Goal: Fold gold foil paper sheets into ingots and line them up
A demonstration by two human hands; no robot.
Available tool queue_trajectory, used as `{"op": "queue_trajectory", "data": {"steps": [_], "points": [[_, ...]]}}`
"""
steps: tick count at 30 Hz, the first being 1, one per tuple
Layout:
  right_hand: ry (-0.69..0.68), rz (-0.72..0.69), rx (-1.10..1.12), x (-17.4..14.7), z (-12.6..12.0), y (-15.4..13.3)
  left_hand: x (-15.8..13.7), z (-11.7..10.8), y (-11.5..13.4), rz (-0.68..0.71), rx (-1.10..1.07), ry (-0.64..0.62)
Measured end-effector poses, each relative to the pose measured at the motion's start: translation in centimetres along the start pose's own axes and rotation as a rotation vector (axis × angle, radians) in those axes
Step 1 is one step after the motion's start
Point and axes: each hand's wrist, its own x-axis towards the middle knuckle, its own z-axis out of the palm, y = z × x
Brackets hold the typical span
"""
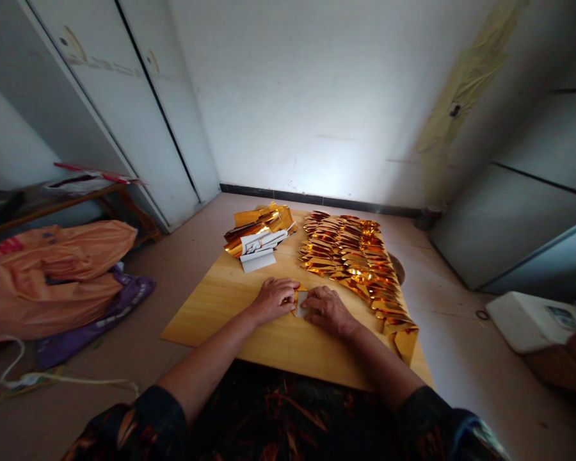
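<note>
On the worktop (206,310) we have a small gold-and-grey foil sheet (300,305): our left hand (275,299) pinches its left edge in a narrow grip; our right hand (330,311) covers its other side, its grip we cannot tell. Folded foil pieces (348,253) lie in rows rightward.

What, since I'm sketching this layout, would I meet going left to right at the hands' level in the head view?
Orange bundle → left hand → small gold-edged piece → right hand → folded gold pieces → white box.
</note>
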Motion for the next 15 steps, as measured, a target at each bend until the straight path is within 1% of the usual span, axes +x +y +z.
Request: {"op": "queue_trajectory", "data": {"steps": [3,8,11,15], "points": [[0.065,-0.054,-0.004,0.1,0.6,0.2,0.0,0.0,-0.1,0.0,-0.002,-0.01],[0.168,-0.187,-0.05,0.6,1.7,0.6,0.0,-0.2,0.1,-0.01,-0.002,-0.03],[0.165,-0.242,-0.092,0.9,2.0,0.3,0.0,-0.3,0.3,-0.014,-0.008,-0.03],[0.117,-0.237,-0.101,0.9,1.5,-0.1,0.0,-0.2,0.2,-0.018,-0.016,-0.02]]}}
